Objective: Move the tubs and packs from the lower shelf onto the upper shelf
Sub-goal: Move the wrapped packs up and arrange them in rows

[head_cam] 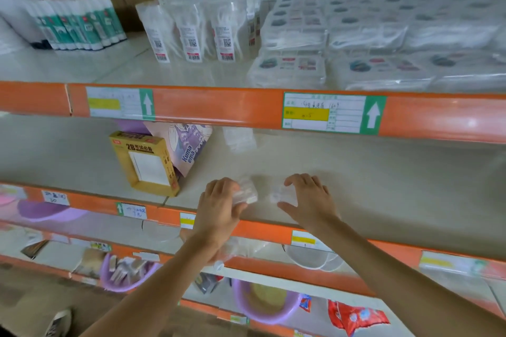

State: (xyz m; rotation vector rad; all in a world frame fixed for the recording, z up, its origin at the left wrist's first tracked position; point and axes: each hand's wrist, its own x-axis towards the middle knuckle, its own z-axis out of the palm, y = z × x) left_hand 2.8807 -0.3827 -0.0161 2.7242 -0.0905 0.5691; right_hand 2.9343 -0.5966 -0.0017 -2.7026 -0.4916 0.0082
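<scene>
The left hand [221, 206] gripped a small clear tub [245, 194], fingers curled round it. The right hand [310, 200] cupped a second clear tub [282, 195] between arched fingers and thumb. Both tubs sat near the front of the lower shelf [383, 186]. The likeliest failure was a slip: the tubs looked slick and small, so a loose pinch might drop one over the front edge. Lifting straight up risked knocking knuckles or tubs against the orange lip [219, 107] of the upper shelf [95, 68], so the hands would need to come out first. Up there, the standing clear packs [191, 33] and stacked packs [293, 44] crowded the right. Bare room lay at front left, and a careless set-down could topple the packs.
</scene>
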